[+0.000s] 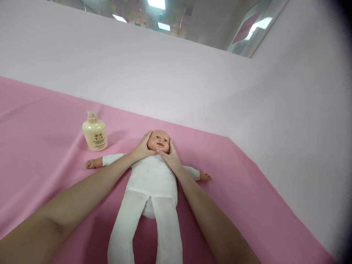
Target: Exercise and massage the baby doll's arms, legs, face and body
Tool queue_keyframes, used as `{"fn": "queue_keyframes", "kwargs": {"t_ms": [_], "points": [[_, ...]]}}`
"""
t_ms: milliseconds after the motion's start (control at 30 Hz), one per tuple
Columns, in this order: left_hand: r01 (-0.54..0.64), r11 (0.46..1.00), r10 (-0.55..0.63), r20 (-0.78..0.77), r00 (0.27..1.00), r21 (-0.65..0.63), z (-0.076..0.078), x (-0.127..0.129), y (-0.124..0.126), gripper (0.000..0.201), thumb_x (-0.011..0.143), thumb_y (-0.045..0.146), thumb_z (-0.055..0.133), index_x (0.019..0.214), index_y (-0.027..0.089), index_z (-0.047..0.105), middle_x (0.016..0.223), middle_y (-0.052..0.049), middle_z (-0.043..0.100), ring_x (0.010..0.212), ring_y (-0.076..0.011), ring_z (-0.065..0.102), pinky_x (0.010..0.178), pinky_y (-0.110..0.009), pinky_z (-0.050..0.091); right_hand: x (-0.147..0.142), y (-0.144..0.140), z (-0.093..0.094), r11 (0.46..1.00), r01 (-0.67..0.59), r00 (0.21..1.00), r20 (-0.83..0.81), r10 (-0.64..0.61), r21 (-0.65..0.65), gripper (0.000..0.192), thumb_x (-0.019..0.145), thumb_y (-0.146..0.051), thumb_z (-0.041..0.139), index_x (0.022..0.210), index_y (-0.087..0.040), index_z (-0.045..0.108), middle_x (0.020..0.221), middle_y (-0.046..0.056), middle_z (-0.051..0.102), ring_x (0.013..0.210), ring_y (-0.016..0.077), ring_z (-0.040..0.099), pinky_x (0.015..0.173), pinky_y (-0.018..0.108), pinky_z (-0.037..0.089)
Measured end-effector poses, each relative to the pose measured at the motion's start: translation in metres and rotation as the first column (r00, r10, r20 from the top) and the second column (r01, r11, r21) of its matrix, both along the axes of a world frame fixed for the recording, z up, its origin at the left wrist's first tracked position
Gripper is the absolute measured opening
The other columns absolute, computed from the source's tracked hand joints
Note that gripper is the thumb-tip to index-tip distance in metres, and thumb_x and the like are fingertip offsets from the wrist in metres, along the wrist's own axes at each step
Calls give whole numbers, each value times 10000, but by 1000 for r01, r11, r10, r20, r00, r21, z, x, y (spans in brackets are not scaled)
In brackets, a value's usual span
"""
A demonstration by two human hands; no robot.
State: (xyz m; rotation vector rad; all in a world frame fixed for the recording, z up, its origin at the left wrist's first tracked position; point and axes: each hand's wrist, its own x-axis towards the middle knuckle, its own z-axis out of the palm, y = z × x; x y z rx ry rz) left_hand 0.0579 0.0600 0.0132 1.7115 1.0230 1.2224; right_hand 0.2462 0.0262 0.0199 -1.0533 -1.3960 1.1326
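A baby doll [154,176] with a white cloth body lies on its back, arms spread out to both sides and legs toward me. My left hand [143,146] cups the left side of the doll's head, thumb along the jaw and fingers up by the ear. On the other side my right hand [171,157] holds the cheek and jaw in the same way, its thumb near the chin. Between the hands the doll's face points up. The backs of its head and neck are hidden.
A pale yellow pump bottle [95,134] stands beyond the doll's outstretched arm on the left. Pink cloth [55,121] covers the surface, with some creases. A white wall [165,80] rises behind and to the right, with a window [203,25] above.
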Motion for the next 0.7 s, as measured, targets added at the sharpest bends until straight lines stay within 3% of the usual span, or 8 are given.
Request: {"fn": "queue_keyframes", "kwargs": {"t_ms": [400,500,700], "points": [[26,1000,-25,61,998,-5,-12,-1,10,1217,637,427,896,1651,236,250,1716,-143,227,1602,-376,196,1298,-484,254,-1,3,-2,997,-34,997,-68,29,-63,1397,665,-440,903,1678,-220,-33,1671,128,379,1472,305,498,1230,486,422],[67,997,-63,116,991,-34,-14,-2,11,1131,677,345,822,1651,258,253,1733,-98,207,1605,-360,198,1303,-489,244,2,3,-2,997,-10,998,-56,6,-76,1305,689,-386,859,1684,-216,31,1648,110,423,1473,311,494,1243,504,399],[42,998,-33,152,988,-51,-14,-4,12,945,728,264,652,1622,244,345,1729,-44,268,1618,-323,166,1332,-480,157,6,6,-2,1000,23,998,-62,-24,-14,1027,740,-278,685,1662,-264,233,1693,-12,339,1570,235,339,1302,439,276]]}}
